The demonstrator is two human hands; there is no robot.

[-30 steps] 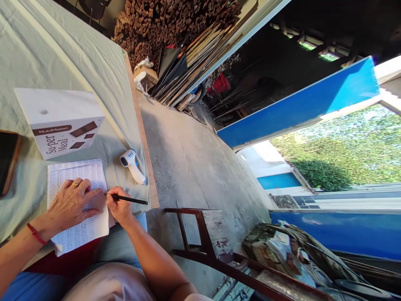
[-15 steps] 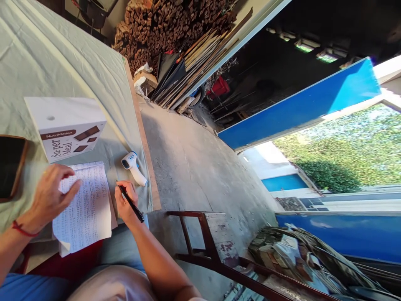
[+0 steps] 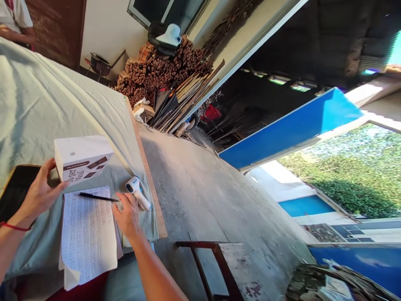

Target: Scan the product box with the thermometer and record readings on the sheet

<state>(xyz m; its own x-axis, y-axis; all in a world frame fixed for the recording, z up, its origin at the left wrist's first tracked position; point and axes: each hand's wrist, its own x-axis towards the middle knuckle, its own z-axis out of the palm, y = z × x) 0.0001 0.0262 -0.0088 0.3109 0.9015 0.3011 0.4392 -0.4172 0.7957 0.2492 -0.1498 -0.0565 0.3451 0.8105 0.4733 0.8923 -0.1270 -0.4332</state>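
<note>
A white NutriMotion box [image 3: 83, 147] stands on the cloth-covered table. My left hand [image 3: 40, 192] grips its near left corner, thumb on the printed front and fingers along the side. Below it lies a stack of handwritten sheets [image 3: 89, 234], the bottom corner curled. Across the top of the sheets rests a black pen [image 3: 97, 196]. Beside the pen's right end is my right hand [image 3: 127, 211], fingers apart and holding nothing. Just past those fingers lies a white infrared thermometer [image 3: 138, 193].
A dark phone [image 3: 19, 188] lies left of the box. The table edge [image 3: 150, 179] runs along the right. Beyond are stacked firewood [image 3: 166, 67], a wooden chair [image 3: 216, 267] and blue doors [image 3: 291, 121]. Another person [image 3: 17, 25] is at the table's far left.
My right hand has let go of the pen, now lying on the sheets. My left hand has moved from over the sheets to the box. The view has tilted up.
</note>
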